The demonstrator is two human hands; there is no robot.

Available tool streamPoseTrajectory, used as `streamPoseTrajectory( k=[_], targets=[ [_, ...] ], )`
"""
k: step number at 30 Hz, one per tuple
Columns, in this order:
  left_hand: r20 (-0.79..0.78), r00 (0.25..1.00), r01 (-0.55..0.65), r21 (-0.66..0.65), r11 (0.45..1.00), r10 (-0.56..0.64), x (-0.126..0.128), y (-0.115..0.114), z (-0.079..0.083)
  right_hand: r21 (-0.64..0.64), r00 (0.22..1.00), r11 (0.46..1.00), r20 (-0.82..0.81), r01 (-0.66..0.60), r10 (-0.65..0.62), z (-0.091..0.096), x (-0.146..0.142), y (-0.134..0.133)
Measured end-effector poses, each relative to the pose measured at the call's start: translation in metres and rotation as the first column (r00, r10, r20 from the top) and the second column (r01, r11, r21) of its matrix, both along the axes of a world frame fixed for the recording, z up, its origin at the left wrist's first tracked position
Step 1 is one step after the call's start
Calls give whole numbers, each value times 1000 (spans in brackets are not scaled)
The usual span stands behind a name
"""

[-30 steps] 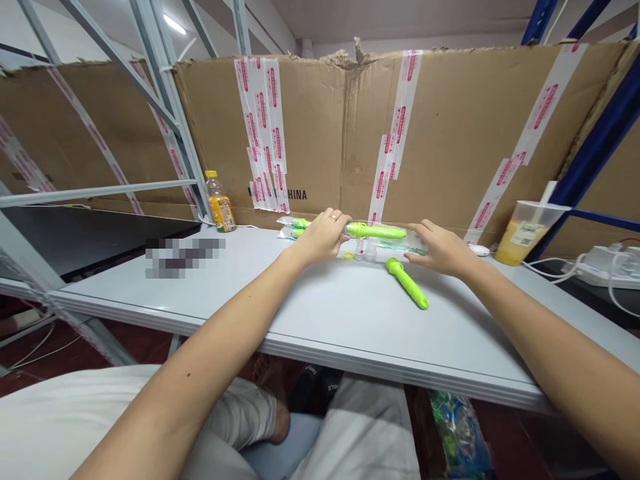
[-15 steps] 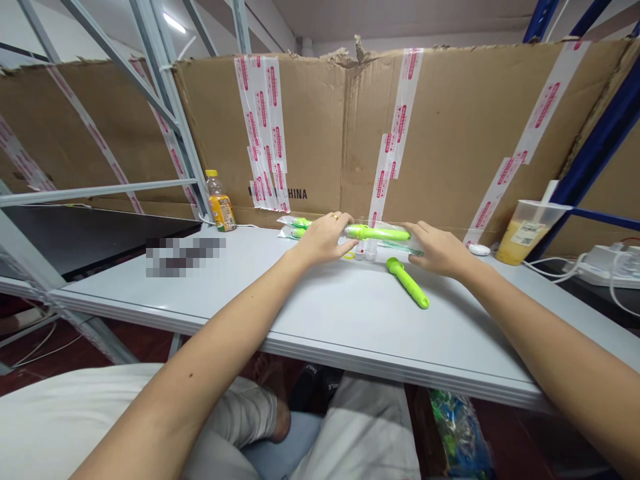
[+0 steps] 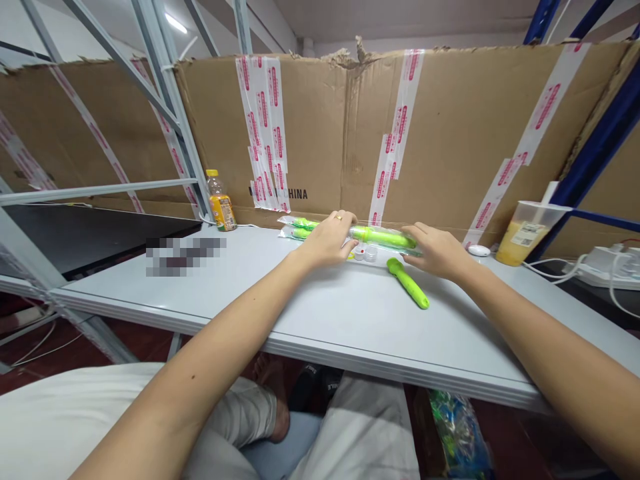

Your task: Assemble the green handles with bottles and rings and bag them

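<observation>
Green tube: lies crosswise between the two hands near the back of the surface, with clear wrap about it.
Left hand: fingers curled over the tube's left end, thumb stretched out low toward the right (a ring shows on one finger).
Right hand: fingers and thumb closed about the right end of the wrap; how firmly, I cannot tell.
Packed green pieces: two, in clear film, side by side just left of the left hand and partly hidden by it.
Loose green piece: bare, lying slantwise on the surface, nearer the person than the tube.
Clear caps: two small ones, just below the tube and between the hands.
Yellow ring: beside the caps, partly hidden by the left thumb.
Bottle: upright at the back left, yellow cap on.
Cup: at the right, a straw in it.
Cardboard: taped, standing behind everything.
</observation>
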State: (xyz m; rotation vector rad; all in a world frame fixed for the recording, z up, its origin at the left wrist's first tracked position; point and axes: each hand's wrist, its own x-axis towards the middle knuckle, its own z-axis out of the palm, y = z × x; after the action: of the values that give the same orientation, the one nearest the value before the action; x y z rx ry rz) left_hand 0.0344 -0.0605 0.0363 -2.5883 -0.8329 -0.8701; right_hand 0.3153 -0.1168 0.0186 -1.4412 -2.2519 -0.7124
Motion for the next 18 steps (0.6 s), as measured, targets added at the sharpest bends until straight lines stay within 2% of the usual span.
streamPoseTrajectory(
  k=[9, 18],
  targets=[
    [112, 990, 84, -7, 996, -83, 4, 6, -5, 34, 1000, 999, -15, -2, 2, -2, 0, 2],
    [184, 973, 156, -93, 983, -137, 4, 6, -5, 75, 998, 996, -32, 56, -54, 0, -4, 0]
  ],
)
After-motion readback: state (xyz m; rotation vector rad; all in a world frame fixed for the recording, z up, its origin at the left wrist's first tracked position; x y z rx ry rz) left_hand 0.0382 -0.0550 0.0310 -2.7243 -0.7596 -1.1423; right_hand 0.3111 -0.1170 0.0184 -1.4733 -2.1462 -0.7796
